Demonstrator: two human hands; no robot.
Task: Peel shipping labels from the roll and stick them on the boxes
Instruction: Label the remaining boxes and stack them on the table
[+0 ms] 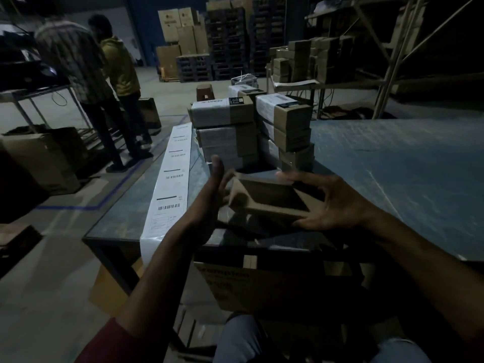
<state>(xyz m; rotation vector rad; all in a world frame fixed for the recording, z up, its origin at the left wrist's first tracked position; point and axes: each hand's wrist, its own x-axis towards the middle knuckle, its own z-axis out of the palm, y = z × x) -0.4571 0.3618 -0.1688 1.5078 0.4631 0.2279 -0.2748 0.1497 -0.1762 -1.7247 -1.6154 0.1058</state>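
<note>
A small brown box (269, 203) is tilted above the near edge of the desk (392, 166), held between the two hands. The right hand (337, 203) grips its right end, thumb along the far top edge and fingers (301, 222) curled under the near side. The left hand (212, 189) stands open at the box's left end, palm turned toward it and fingers straight up; whether it touches the cardboard cannot be told (the light is very dim).

The strip of shipping labels (171, 179) lies unrolled along the left side of the desk, running from the far edge to the near edge and hanging over it, with barcodes printed at intervals. It is just left of the left hand.

Just beyond the held box, two stacks of boxes (251, 132) stand side by side on the desk, each box already wrapped with a white label around its left part.

Under the desk, near the person's knees, sits a large printed carton (248, 286). To the far left two people (97, 82) stand on the floor with their backs turned, beside a metal stand. Far back are stacked cartons (180, 35) and dark pallets (227, 40), and to the far right a shelf (309, 64) loaded with more small boxes.
</note>
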